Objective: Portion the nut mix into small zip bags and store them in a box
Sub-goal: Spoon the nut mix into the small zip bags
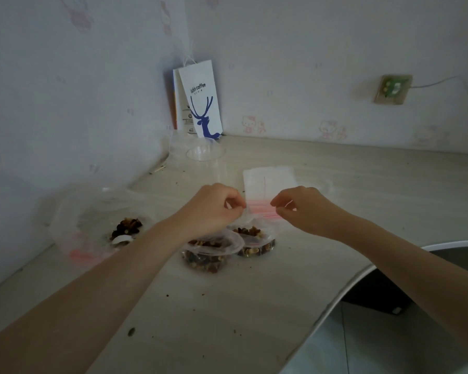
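A small zip bag of nuts (257, 241) stands on the table, its red zip strip held up between my hands. My left hand (214, 206) pinches the strip's left end and my right hand (300, 209) pinches its right end. A second filled small bag (208, 255) lies in front of it, partly under my left wrist. To the left, a large clear bag (92, 220) holds the remaining nut mix (126, 228) and a white scoop. A stack of empty zip bags (268, 180) lies flat behind my hands.
A white paper coffee bag (200, 101) leans in the wall corner with a clear plastic cup (204, 152) before it. Nut crumbs dot the table (227, 306). The table's curved edge runs at lower right, with the floor beyond. A wall socket (392, 89) sits at right.
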